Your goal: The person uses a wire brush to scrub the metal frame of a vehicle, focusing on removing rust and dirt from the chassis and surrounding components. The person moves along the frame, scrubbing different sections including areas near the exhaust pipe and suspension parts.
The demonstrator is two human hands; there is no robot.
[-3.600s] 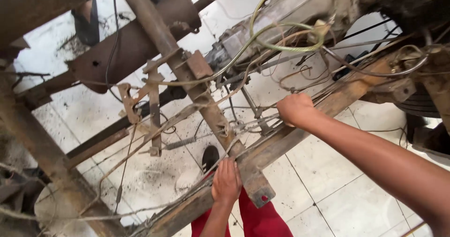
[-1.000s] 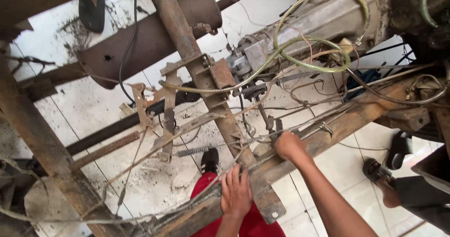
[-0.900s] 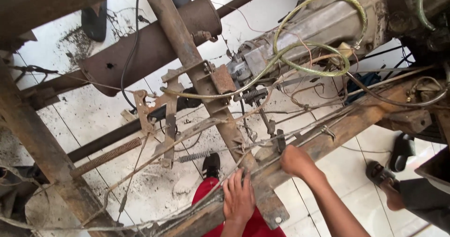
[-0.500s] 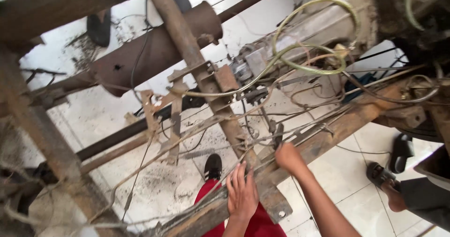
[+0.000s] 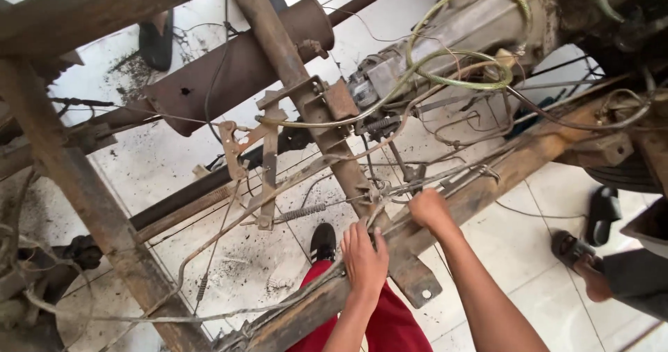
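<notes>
1. Bottom centre of frame: your left hand [image 5: 364,263] lies flat on the rusty frame rail [image 5: 480,192], fingers spread and pointing up the picture. It is pressing, not gripping.
2. Just right of it and slightly higher, your right hand [image 5: 430,209] is curled closed on the same rail, right where the thin metal lines [image 5: 445,179] run along it. You cannot tell whether the fingers pinch a line or only the rail edge.
3. Key relation: the rail's long axis runs from lower left to upper right. The lines follow it, lying just above your right fingertips. The right hand is the nearer one; the left sits below the crossing.
4. Between the hands, the rusty cross member [image 5: 327,126] crosses the rail and ends in a holed plate [image 5: 416,286] at lower centre.
5. Left of centre: a coil spring [image 5: 303,212] on a rod, touching nothing you hold.
6. Upper centre: the gearbox housing [image 5: 445,42] with a looped green hose [image 5: 466,38].
7. Upper left: the rusty exhaust cylinder [image 5: 236,66], well apart.
8. Right edge: another person's sandalled foot [image 5: 577,254] on the tile floor [image 5: 529,247].
</notes>
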